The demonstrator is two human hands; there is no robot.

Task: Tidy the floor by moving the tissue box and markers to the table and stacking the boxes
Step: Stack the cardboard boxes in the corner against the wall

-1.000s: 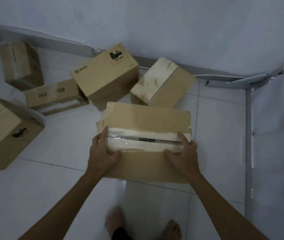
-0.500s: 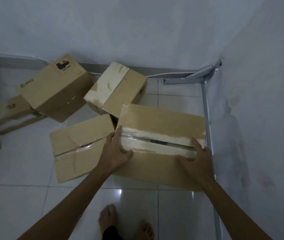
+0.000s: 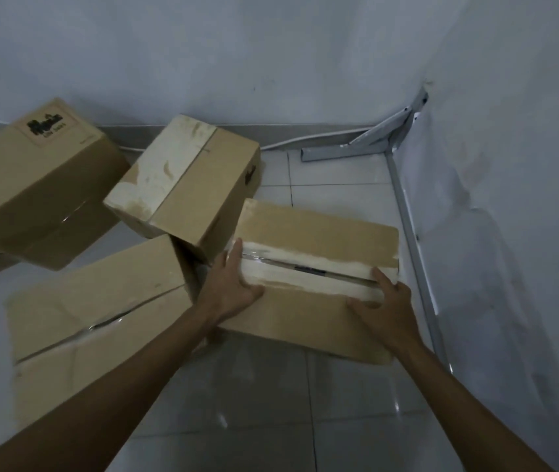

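Observation:
A flat cardboard box with a white torn tape strip (image 3: 319, 233) lies low over the floor tiles near the room's right corner. My left hand (image 3: 228, 287) holds its left end, fingers along the side and thumb on top. At the right end my right hand (image 3: 385, 304) grips it the same way. A wide flat box (image 3: 94, 311) lies on the floor to the left. Behind it stand a box with a white-stained top (image 3: 182, 178) and a box with a black logo (image 3: 39, 185). No tissue box or markers show.
A grey metal rail (image 3: 414, 240) runs along the floor just right of the held box, below a fabric wall. A metal bracket (image 3: 366, 144) lies in the far corner. A white cable follows the back wall. Bare tiles (image 3: 271, 403) lie near me.
I have carried the taped box to the right, off the wide flat box and toward the metal rail. The view swung right with it, so the left boxes slid out of sight.

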